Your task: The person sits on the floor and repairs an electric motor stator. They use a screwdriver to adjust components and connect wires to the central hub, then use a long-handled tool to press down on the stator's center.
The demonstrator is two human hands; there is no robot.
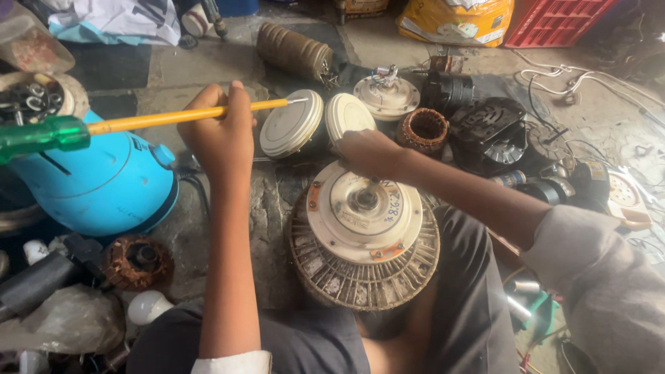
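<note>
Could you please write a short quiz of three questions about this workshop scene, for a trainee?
1. True or false: the left hand holds a screwdriver with a green handle and yellow shaft.
2. What does the right hand rest on? A) the blue appliance B) the fan motor C) the red crate
3. Fill in: beside the left forearm, low on the floor, lies a white light ____.

Key: 1 true; 2 B; 3 bulb.
</note>
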